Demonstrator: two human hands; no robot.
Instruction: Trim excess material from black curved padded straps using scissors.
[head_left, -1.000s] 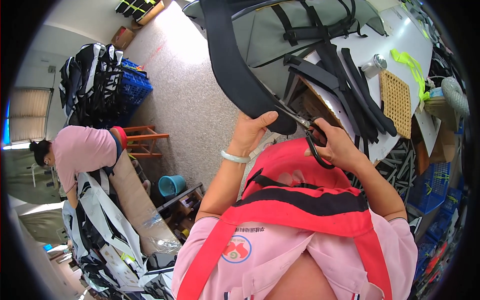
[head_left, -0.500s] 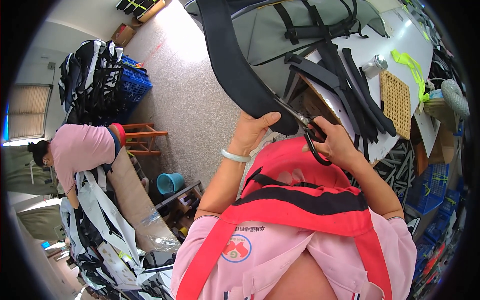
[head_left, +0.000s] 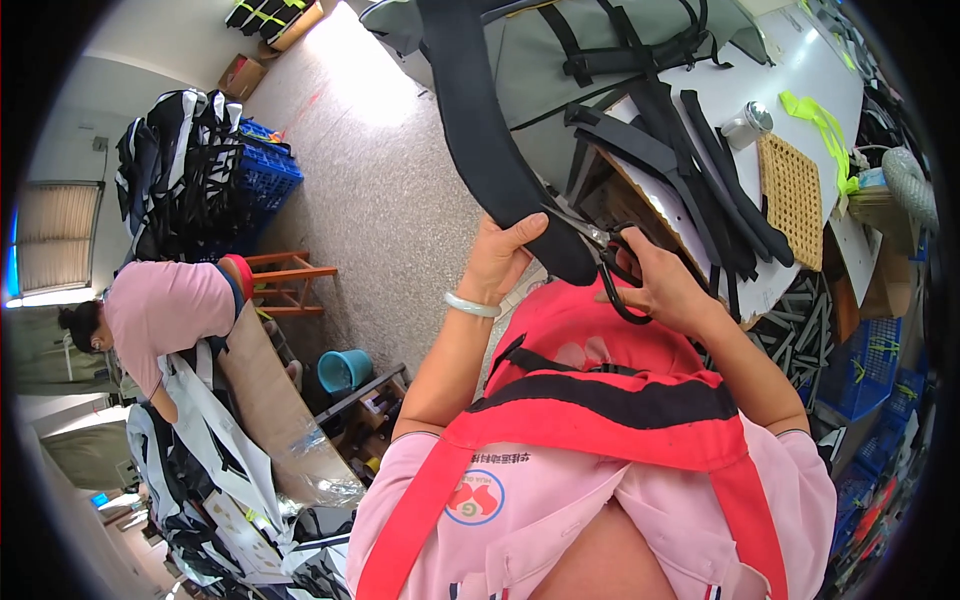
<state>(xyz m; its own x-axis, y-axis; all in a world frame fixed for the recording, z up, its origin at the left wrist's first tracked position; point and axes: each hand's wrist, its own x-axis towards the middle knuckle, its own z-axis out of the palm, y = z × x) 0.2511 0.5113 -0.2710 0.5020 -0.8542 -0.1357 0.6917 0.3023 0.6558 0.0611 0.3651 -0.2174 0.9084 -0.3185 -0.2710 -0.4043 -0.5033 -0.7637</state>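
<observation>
A long, dark padded strap [head_left: 492,140] hangs across the middle, its rounded end close to my red apron. My left hand [head_left: 503,258] pinches the strap near that end, thumb on top, with a pale bangle [head_left: 472,305] on the wrist. In my right hand [head_left: 657,275] is a pair of scissors [head_left: 606,240] with black handles, my fingers in the loops. The blades lie along the strap's right edge; whether they touch it I cannot tell. Beyond the strap rests a large grey bag [head_left: 550,95] with black webbing.
On the white table [head_left: 790,90] at the right lie dark padded strips [head_left: 735,185], a metal-capped jar [head_left: 747,125], a woven mat [head_left: 790,200] and a neon-yellow strap [head_left: 822,130]. At the left a co-worker [head_left: 170,310] bends over a bench. A blue bucket [head_left: 343,370] stands on the floor.
The strap has shifted right, its end now smooth and lower. My left hand has moved slightly down. The scissors have drawn back a little to the left.
</observation>
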